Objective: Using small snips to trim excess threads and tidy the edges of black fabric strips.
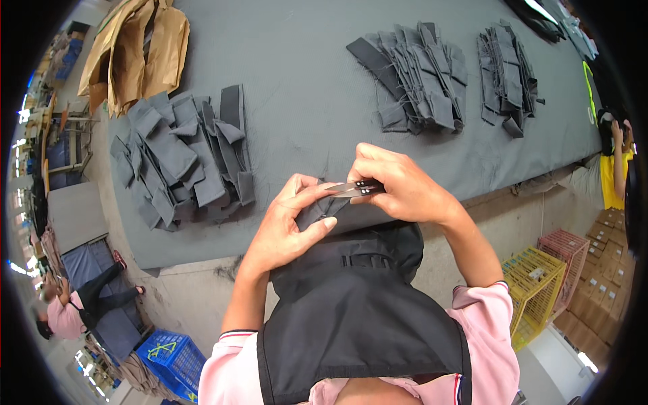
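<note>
In my right hand [398, 181] I grip a pair of thread snips [361, 188], black at the handle with bare metal blades pointing left. My left hand [290, 223] pinches a small dark grey fabric piece [317, 212] between thumb and fingers, close under the blades. Both hands meet just over the near edge of the table. Whether the blades touch the cloth or a thread, I cannot tell. Left of my hands lies a loose heap of dark grey fabric pieces [185, 162]. Farther off to the right is a tighter stack of similar pieces [422, 77].
The table [290, 74] has a grey cover with loose threads. A smaller fabric stack [503, 74] lies at the far right, an open brown paper bag [138, 54] at the far left. Yellow [536, 290] and blue crates [172, 361] stand on the floor. Other people are at both sides.
</note>
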A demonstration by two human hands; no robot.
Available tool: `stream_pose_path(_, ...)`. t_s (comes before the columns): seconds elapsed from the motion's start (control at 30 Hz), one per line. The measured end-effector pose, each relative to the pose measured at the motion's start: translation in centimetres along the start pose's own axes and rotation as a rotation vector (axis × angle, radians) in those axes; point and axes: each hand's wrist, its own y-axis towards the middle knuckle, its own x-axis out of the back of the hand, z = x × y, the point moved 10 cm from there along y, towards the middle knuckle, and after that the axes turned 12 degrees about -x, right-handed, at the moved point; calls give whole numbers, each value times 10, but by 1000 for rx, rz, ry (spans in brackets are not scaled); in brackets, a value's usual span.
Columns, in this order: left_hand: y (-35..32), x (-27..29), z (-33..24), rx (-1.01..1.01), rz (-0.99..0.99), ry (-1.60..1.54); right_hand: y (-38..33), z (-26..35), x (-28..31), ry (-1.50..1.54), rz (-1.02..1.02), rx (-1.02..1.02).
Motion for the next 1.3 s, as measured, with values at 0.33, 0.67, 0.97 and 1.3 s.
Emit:
stream_pose_path(0.33, 1, -4, -7, -5, 110, 77, -16, -53, -39, 901, 260, -394)
stream_pose_path(0.67, 4, 14, -17, 16, -156, 354, -67, -28, 9, 113, -640, -199)
stream_pose_path(0.97, 1, 7, -27, -57, -216, 465, -62, 0, 5, -265, -746, -47)
stream_pose_path(1.3, -1, 7, -30, -72, -200, 562, -65, -9, 4, -146, -751, -109)
